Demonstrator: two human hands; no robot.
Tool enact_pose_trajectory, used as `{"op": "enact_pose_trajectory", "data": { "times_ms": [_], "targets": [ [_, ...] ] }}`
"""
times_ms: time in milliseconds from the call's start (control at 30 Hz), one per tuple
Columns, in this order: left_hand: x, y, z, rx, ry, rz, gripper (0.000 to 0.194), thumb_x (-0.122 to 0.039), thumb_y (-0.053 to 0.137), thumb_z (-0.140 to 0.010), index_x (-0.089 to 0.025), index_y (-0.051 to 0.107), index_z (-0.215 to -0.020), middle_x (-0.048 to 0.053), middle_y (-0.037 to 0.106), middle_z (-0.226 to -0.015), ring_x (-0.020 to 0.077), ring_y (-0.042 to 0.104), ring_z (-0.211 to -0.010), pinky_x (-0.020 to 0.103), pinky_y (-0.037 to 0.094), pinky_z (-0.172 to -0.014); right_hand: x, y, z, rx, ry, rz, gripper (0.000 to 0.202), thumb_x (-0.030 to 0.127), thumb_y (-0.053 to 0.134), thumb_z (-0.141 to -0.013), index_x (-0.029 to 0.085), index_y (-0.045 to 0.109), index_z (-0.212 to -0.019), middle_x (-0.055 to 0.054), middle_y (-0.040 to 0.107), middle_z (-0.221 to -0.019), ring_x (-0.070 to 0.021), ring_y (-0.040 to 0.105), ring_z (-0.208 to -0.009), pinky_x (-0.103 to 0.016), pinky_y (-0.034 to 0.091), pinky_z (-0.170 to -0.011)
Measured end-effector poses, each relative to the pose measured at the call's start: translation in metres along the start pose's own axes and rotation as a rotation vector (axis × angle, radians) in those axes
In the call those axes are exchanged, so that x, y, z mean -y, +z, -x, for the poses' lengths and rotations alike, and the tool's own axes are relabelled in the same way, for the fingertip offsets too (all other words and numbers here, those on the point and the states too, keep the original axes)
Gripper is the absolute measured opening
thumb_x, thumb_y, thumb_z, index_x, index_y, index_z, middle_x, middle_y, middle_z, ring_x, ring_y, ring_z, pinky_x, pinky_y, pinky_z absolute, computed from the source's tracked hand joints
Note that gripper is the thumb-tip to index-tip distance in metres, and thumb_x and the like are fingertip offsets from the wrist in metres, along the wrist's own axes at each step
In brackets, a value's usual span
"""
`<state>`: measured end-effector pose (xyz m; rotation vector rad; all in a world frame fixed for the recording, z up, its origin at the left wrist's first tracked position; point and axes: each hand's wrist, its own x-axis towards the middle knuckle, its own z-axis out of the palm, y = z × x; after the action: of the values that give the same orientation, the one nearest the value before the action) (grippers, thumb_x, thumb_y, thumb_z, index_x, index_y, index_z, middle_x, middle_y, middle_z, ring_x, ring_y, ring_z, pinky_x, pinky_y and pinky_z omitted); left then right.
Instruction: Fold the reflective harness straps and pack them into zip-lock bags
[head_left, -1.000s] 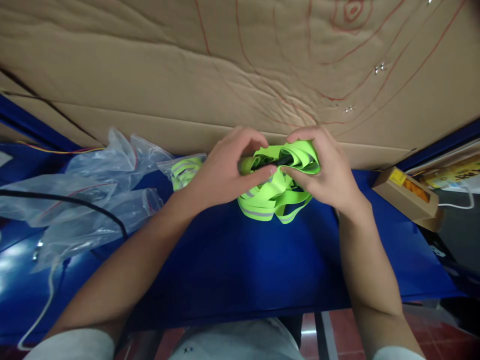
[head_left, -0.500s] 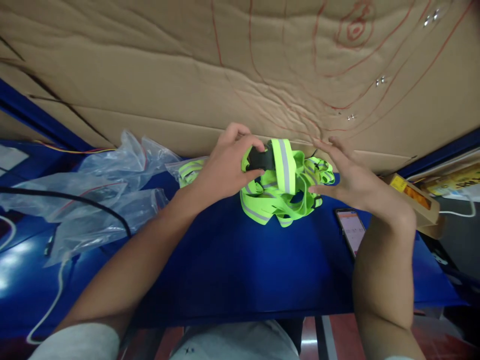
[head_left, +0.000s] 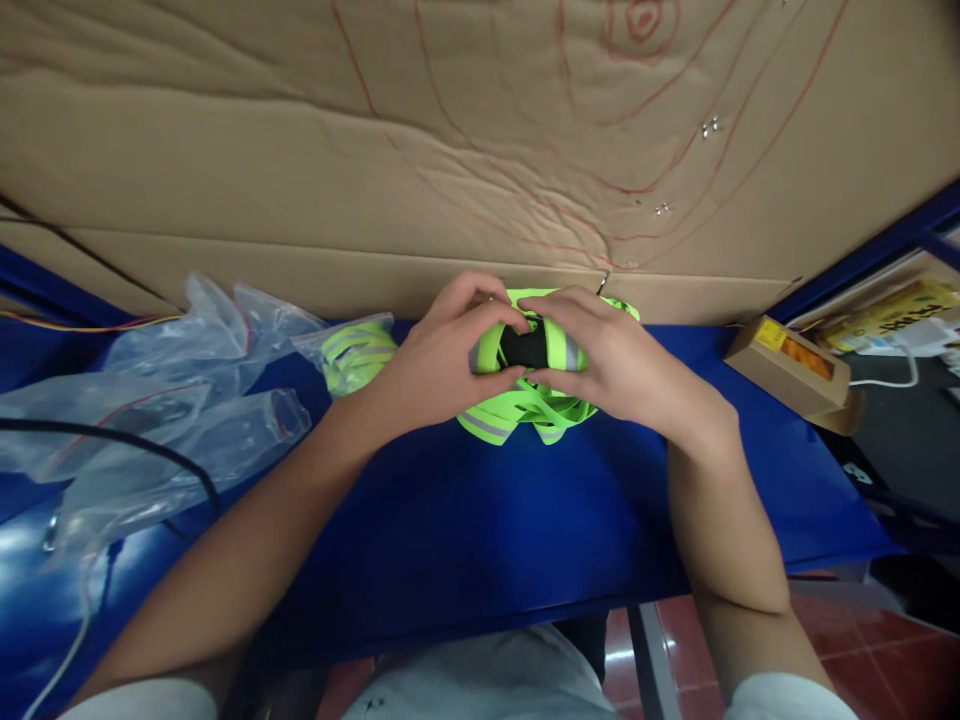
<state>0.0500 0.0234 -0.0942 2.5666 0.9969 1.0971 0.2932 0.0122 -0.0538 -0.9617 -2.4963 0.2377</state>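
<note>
A neon-yellow reflective strap [head_left: 489,424] with grey stripes lies in a loose heap at the back of the blue table [head_left: 480,530]. A black buckle [head_left: 525,346] is on the strap, raised at the front of the heap. My left hand [head_left: 454,350] is closed on its left side, thumb below and fingers above. From the right, my right hand [head_left: 600,350] grips the webbing beside the buckle, thumb under and fingers over. The fingers hide both ends of the buckle.
To the left, a clear bag [head_left: 358,352] holds more yellow strap. Several clear plastic bags [head_left: 172,420] and a black cable [head_left: 112,440] lie farther left. A cardboard wall [head_left: 300,180] rises behind. On the right sits a small cardboard box [head_left: 787,368].
My right hand, earlier open and apart, has moved left and closed on the strap by the buckle. My left hand keeps its hold. The view has shifted; my right arm now covers the phone.
</note>
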Motion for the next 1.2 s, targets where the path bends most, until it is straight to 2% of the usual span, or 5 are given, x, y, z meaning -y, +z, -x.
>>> {"op": "enact_pose_trajectory", "data": {
  "times_ms": [333, 533, 767, 1033, 1200],
  "targets": [
    [0.01, 0.01, 0.002, -0.002, 0.123, -0.349, 0.034, -0.037, 0.071, -0.098, -0.023, 0.07, -0.129, 0.015, 0.068, -0.138, 0.0378, 0.065, -0.125, 0.054, 0.047, -0.103, -0.02, 0.007, -0.011, -0.064, 0.007, -0.139, 0.037, 0.035, 0.066, -0.102, 0.023, 0.068, -0.138, -0.01, 0.074, -0.133, -0.0299, 0.071, -0.123, -0.047, 0.055, -0.11],
    [0.015, 0.009, 0.001, -0.08, 0.133, -0.316, 0.014, -0.033, 0.069, -0.097, -0.022, 0.075, -0.103, 0.01, 0.071, -0.123, 0.0323, 0.067, -0.115, 0.053, 0.048, -0.101, -0.008, 0.02, -0.007, 0.006, 0.017, 0.105, 0.067, 0.033, 0.078, -0.094, 0.02, 0.055, -0.156, -0.02, 0.041, -0.171, -0.0423, 0.042, -0.157, -0.062, 0.04, -0.125],
    [0.027, 0.013, 0.0, 0.065, -0.098, 0.038, 0.029, -0.026, 0.086, -0.082, -0.021, 0.067, -0.104, 0.009, 0.059, -0.126, 0.0262, 0.062, -0.121, 0.043, 0.055, -0.109, -0.007, 0.036, -0.015, 0.04, 0.009, 0.148, 0.05, 0.023, 0.075, -0.095, 0.017, 0.063, -0.143, -0.018, 0.062, -0.149, -0.0385, 0.057, -0.137, -0.056, 0.046, -0.117],
    [0.009, 0.03, 0.007, 0.038, -0.123, -0.358, 0.028, -0.014, 0.079, -0.08, -0.022, 0.069, -0.105, 0.012, 0.062, -0.131, 0.0342, 0.066, -0.117, 0.051, 0.055, -0.102, 0.001, 0.069, -0.019, 0.036, 0.22, 0.492, 0.061, 0.017, 0.067, -0.095, 0.015, 0.053, -0.155, -0.022, 0.068, -0.137, -0.0409, 0.065, -0.12, -0.055, 0.052, -0.101],
    [0.033, 0.029, 0.011, -0.058, -0.215, -0.317, 0.019, -0.025, 0.078, -0.087, -0.021, 0.067, -0.102, 0.013, 0.061, -0.133, 0.0368, 0.063, -0.12, 0.054, 0.05, -0.105, -0.013, 0.065, -0.025, -0.019, 0.333, 0.49, 0.049, 0.01, 0.067, -0.088, 0.013, 0.06, -0.136, -0.023, 0.067, -0.133, -0.045, 0.065, -0.121, -0.059, 0.054, -0.098]
  ]
}}
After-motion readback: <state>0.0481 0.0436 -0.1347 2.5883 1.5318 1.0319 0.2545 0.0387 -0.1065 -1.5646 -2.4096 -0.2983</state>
